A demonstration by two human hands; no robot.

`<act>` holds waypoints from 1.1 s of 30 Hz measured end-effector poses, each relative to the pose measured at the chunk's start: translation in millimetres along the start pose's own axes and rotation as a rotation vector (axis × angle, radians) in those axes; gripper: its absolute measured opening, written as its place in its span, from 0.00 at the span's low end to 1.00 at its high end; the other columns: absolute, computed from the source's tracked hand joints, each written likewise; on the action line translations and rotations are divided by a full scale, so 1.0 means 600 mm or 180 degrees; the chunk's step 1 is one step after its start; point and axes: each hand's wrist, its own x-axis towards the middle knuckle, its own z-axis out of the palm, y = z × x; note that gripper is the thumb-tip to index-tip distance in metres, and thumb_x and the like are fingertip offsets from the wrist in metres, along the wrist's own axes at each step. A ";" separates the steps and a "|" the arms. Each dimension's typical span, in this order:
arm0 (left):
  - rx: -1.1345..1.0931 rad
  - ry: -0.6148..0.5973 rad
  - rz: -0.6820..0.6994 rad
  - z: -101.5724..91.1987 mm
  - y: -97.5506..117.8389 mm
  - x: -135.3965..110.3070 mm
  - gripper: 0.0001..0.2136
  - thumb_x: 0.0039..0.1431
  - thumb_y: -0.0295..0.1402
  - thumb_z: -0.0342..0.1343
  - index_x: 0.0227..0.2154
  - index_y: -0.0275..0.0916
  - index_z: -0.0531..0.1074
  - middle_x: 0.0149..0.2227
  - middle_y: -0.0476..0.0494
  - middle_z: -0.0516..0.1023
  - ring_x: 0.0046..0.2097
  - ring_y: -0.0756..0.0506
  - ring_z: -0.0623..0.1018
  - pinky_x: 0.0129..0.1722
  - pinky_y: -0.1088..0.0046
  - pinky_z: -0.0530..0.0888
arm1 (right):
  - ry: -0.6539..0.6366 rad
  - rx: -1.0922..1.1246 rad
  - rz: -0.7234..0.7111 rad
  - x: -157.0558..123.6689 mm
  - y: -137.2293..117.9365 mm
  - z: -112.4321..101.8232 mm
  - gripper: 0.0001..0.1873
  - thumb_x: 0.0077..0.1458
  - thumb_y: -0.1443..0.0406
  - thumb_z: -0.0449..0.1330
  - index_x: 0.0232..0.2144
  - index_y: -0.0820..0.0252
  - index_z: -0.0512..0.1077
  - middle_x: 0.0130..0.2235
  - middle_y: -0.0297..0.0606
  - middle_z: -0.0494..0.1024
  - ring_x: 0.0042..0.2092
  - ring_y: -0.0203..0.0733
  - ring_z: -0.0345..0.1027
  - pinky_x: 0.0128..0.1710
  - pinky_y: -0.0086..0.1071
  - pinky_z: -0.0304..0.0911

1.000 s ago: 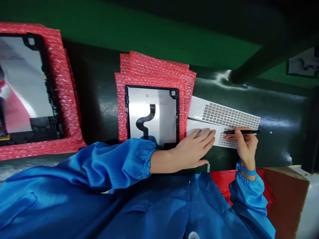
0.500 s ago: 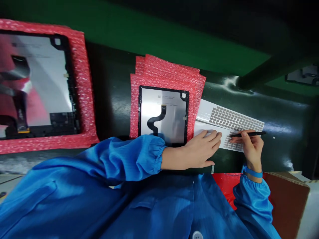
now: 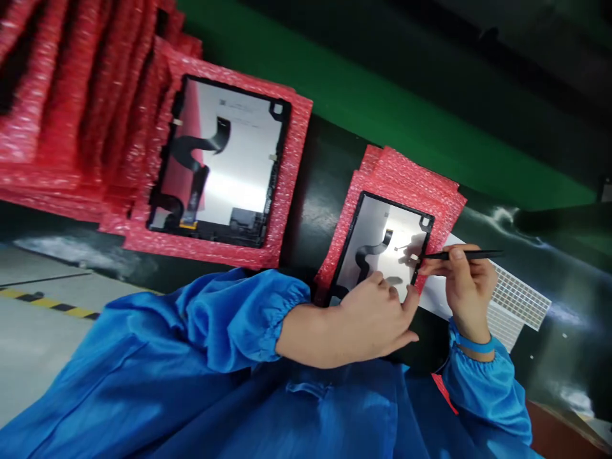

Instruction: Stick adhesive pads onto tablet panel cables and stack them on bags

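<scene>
My right hand [image 3: 471,280] pinches slim black tweezers [image 3: 478,254], whose tip is at the right edge of a tablet screen panel [image 3: 396,245]. The panel lies back side up, with a silver back, black frame and curved black ribbon cable [image 3: 366,254], on red bubble-foam bags [image 3: 406,175]. Across the panel's lower right part rests my left hand [image 3: 370,312], thumb and index finger apart, holding nothing; its other fingers are curled and partly hidden. White sheets with small grey squares [image 3: 519,294] lie to the right, partly under my right hand. Anything at the tweezers' tip is too small to make out.
To the left, a second screen panel [image 3: 248,159] lies on red foam. Beyond it stands a row of red foam bags [image 3: 95,95]. The dark green tabletop [image 3: 315,204] shows between the panels. A floor with yellow-black tape [image 3: 52,304] is at lower left.
My right hand with the tweezers has moved left from the sticker sheet to the panel's edge. My left hand has gone from the sheet onto the panel. The view has swung left.
</scene>
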 end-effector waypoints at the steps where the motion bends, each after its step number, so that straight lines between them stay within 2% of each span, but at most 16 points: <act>1: 0.0136 -0.0059 -0.0126 0.001 -0.016 -0.010 0.37 0.69 0.57 0.56 0.60 0.23 0.73 0.34 0.32 0.84 0.32 0.37 0.82 0.47 0.55 0.73 | -0.0116 -0.0038 0.0033 0.009 -0.001 0.029 0.14 0.67 0.51 0.67 0.40 0.53 0.76 0.31 0.35 0.87 0.27 0.44 0.83 0.29 0.37 0.83; 3: 0.0281 -0.0250 -0.0245 0.005 -0.045 -0.025 0.44 0.67 0.59 0.59 0.67 0.19 0.66 0.34 0.31 0.86 0.32 0.36 0.83 0.59 0.48 0.69 | -0.0303 -0.0082 0.0087 0.024 0.000 0.078 0.16 0.66 0.48 0.67 0.40 0.53 0.76 0.31 0.35 0.87 0.27 0.44 0.84 0.29 0.37 0.83; 5: 0.0254 -0.0496 -0.0282 0.008 -0.066 -0.032 0.46 0.66 0.58 0.61 0.70 0.19 0.63 0.32 0.33 0.86 0.33 0.36 0.84 0.66 0.46 0.63 | -0.0389 -0.0064 0.0150 0.034 0.004 0.116 0.18 0.65 0.47 0.67 0.40 0.54 0.76 0.32 0.36 0.87 0.28 0.44 0.84 0.29 0.36 0.83; 9: 0.0090 -0.0727 -0.0258 0.008 -0.083 -0.032 0.47 0.65 0.59 0.62 0.71 0.21 0.62 0.33 0.35 0.87 0.35 0.35 0.86 0.68 0.46 0.61 | -0.0440 -0.0135 0.0313 0.041 0.015 0.152 0.19 0.66 0.47 0.66 0.40 0.56 0.77 0.32 0.38 0.87 0.31 0.45 0.86 0.29 0.35 0.83; 16: -0.0131 -0.0877 -0.0301 0.001 -0.087 -0.020 0.43 0.63 0.60 0.64 0.66 0.26 0.70 0.30 0.39 0.86 0.30 0.37 0.85 0.68 0.47 0.62 | -0.0497 -0.0441 0.0392 0.040 0.020 0.154 0.21 0.67 0.46 0.65 0.42 0.59 0.77 0.32 0.39 0.87 0.31 0.46 0.85 0.27 0.34 0.81; 20: -0.0158 -0.0729 -0.0295 0.011 -0.088 -0.022 0.41 0.59 0.59 0.67 0.63 0.27 0.73 0.28 0.41 0.86 0.28 0.37 0.83 0.66 0.50 0.65 | -0.0547 -0.0543 0.0345 0.042 0.019 0.155 0.20 0.68 0.48 0.64 0.43 0.59 0.78 0.32 0.39 0.87 0.32 0.45 0.86 0.30 0.34 0.82; 24: -0.0180 -0.0557 -0.0250 0.017 -0.091 -0.024 0.38 0.57 0.57 0.71 0.59 0.29 0.77 0.28 0.42 0.85 0.28 0.38 0.83 0.64 0.52 0.67 | -0.0523 -0.0568 0.0289 0.042 0.019 0.157 0.19 0.68 0.48 0.65 0.43 0.59 0.78 0.32 0.38 0.87 0.32 0.44 0.85 0.29 0.33 0.82; 27: -0.0194 -0.0603 -0.0250 0.009 -0.098 -0.023 0.38 0.56 0.57 0.71 0.58 0.30 0.78 0.28 0.42 0.85 0.28 0.38 0.83 0.66 0.49 0.65 | -0.0514 -0.0578 0.0271 0.042 0.020 0.155 0.19 0.68 0.49 0.65 0.43 0.59 0.78 0.32 0.38 0.87 0.33 0.44 0.86 0.31 0.33 0.82; 33: -0.0205 -0.0674 -0.0058 -0.002 -0.118 -0.019 0.39 0.56 0.62 0.68 0.56 0.30 0.78 0.30 0.38 0.86 0.33 0.35 0.85 0.67 0.46 0.65 | -0.0599 -0.0604 0.0217 0.045 0.028 0.154 0.18 0.69 0.50 0.64 0.43 0.60 0.78 0.39 0.41 0.88 0.34 0.42 0.86 0.33 0.32 0.83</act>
